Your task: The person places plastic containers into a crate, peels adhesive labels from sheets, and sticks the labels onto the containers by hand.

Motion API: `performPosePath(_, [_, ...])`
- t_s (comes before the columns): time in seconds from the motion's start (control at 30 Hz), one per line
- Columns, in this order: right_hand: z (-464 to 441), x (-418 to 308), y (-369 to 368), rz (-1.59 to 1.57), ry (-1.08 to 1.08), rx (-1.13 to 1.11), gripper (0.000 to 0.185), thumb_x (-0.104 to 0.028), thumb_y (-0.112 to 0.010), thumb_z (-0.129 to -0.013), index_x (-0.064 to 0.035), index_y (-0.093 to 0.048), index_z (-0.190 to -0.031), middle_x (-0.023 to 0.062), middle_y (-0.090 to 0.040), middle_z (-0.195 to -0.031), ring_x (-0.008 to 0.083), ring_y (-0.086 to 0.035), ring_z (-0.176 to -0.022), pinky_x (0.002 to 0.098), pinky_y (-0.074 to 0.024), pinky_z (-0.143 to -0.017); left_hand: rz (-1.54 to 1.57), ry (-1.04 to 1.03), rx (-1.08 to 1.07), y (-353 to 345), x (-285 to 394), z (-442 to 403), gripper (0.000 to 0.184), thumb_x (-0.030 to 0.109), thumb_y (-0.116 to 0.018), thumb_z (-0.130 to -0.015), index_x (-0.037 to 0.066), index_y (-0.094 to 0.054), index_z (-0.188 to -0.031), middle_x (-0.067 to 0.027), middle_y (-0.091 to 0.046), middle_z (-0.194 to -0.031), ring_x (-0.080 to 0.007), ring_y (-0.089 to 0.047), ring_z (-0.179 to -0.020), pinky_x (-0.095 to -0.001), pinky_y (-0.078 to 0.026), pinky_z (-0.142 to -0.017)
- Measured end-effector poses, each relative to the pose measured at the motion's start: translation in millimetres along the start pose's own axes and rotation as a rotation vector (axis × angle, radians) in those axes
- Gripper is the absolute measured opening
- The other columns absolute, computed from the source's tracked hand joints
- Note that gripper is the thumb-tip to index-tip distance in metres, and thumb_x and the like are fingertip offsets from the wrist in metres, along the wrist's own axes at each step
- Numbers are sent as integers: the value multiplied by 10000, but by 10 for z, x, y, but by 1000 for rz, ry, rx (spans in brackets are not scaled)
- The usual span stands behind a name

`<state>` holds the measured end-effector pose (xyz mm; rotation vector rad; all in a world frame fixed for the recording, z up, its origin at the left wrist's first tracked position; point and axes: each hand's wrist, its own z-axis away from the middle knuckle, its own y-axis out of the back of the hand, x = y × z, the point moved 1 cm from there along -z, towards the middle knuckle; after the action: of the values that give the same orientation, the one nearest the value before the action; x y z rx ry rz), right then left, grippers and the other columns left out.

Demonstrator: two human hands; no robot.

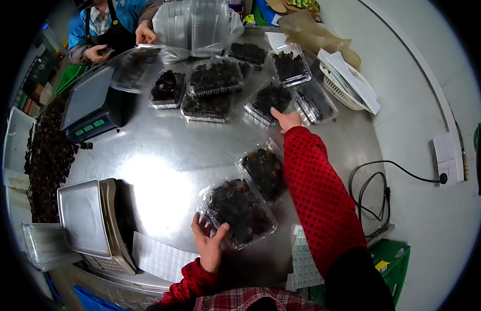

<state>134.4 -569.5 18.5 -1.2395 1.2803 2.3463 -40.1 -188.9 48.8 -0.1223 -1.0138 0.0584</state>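
Observation:
My left hand [208,243] grips the near left corner of a clear plastic clamshell box [238,210], thumb on top and fingers along its side. Dark, crinkled pieces that look like dried wood ear fungus fill it. A second filled box [263,171] lies just beyond, touching it. Stretched forward, my right hand [288,120] holds the near right edge of another filled box [270,101], thumb on its top; the other fingers are mostly hidden. Beside that hand lies a clear box [315,102] with a few dark pieces visible.
Several filled boxes [214,78] stand at the back, some stacked. Two scales [90,106] [85,217] and a dark loose heap [51,160] are on the left. A white basket [341,88] holds papers. A co-worker [113,31] stands at the far left beside stacked empty boxes [191,26].

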Motion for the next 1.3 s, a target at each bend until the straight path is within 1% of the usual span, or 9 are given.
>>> performPosePath(0.23, [-431, 490, 640, -815, 164, -596, 316, -76, -731, -761, 9, -651, -1054, 90, -664, -922, 205, -650, -816, 304, -513, -712, 84, -45, 46, -46, -29, 74, 816, 91, -724, -854, 7, -220, -1490, -241, -301, -1499, -339, -378, -1343, -433, -339, -1099])
performPosePath(0.43, [788, 231, 841, -50, 205, -934, 681, -230, -792, -757, 9, -508, -1329, 118, -642, -1149, 201, -579, -1095, 330, -432, -969, 152, 20, 78, -185, -38, 97, 737, 124, -653, -924, -94, -207, -1469, -234, -370, -1471, -278, -383, -1358, -359, -328, -1111])
performPosePath(0.67, [1528, 667, 427, -270, 237, -997, 807, -287, -847, -678, 42, -473, -1313, 172, -594, -1234, 261, -545, -1164, 350, -399, -1033, 3, -37, 4, 259, 70, 66, 524, 200, -653, -930, -25, -443, -1354, -109, -570, -1229, -185, -548, -1080, -315, -447, -933])
performPosePath(0.8, [2291, 869, 489, -740, -134, -893, 868, -251, -868, -650, 104, -446, -1320, 222, -604, -1198, 303, -593, -1101, 365, -462, -974, -142, -95, -287, 585, 109, 7, 352, 342, -538, -963, 21, -661, -1037, -73, -614, -959, -184, -590, -927, -302, -482, -814])
performPosePath(0.93, [2937, 1092, 832, -837, 43, -714, 889, -272, -865, -643, 86, -429, -1331, 234, -585, -1229, 303, -595, -1103, 353, -462, -961, -160, -126, -266, 711, 457, 390, 197, 214, -587, -912, 20, -597, -947, -102, -673, -904, -193, -626, -849, -351, -515, -779])
performPosePath(1.03, [3534, 1309, 1640, -692, 267, -279, 864, -214, -854, -659, 74, -407, -1339, 203, -582, -1237, 271, -511, -1225, 342, -369, -1064, -214, -291, -492, 405, 738, 786, 501, 364, -608, -915, -33, -604, -1221, -134, -633, -1163, -236, -591, -1021, -401, -459, -949])
performPosePath(1.1, [4181, 1359, 2673, -821, 347, -147, 814, -172, -856, -659, 48, -438, -1321, 159, -583, -1225, 251, -513, -1207, 344, -369, -1061, -180, -535, -554, -71, 669, 730, 274, 325, -563, -956, 69, -600, -1045, -11, -617, -903, -115, -586, -838, -280, -477, -761])
performPosePath(1.17, [4779, 1931, 3307, -977, 376, 77, 767, -164, -857, -657, 22, -480, -1299, 130, -576, -1229, 238, -511, -1188, 345, -375, -1050, -240, -246, -858, -682, 568, 1466, 174, 270, -592, -929, 115, -540, -989, 10, -570, -811, -94, -542, -671, -259, -434, -557])
performPosePath(1.3, [6056, 2937, 4450, -996, 185, 506, 643, -84, -784, -723, -1, -518, -1303, 63, -617, -1126, 194, -587, -1031, 329, -469, -924, -326, -121, -1507, -2227, -137, 2753, 520, 121, -633, -818, -36, -483, -1291, -110, -611, -1123, -196, -588, -1013, -323, -449, -931])
